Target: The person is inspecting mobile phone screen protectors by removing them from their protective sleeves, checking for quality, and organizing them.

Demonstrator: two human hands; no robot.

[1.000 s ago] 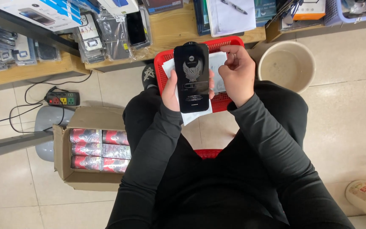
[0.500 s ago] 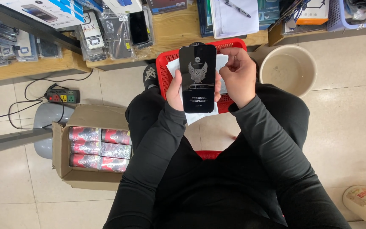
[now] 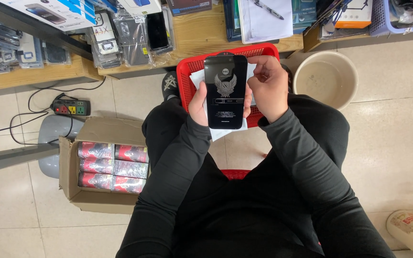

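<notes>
Since the earlier frames the black glossy pack [image 3: 225, 91] has drifted slightly right and up, tilting a little more upright over the red basket [image 3: 264, 49]. It is held above the lap, its printed face toward the camera, a white sheet [image 3: 222, 132] tucked behind it. The step in hand looks like separating the sheet or a flap from the pack; that would call for a steady pinch at the top right edge. The left hand [image 3: 198, 104] has its fingers clamped along the pack's left side. The right hand [image 3: 268, 86] has its fingers curled together, pinching at the upper right corner. Around: a cardboard box [image 3: 72, 193] of wrapped bundles to the left, a beige basin [image 3: 324, 79] to the right, a power strip [image 3: 70, 108] by the wooden shelf [image 3: 201, 33]. Nothing blocks the hands.
</notes>
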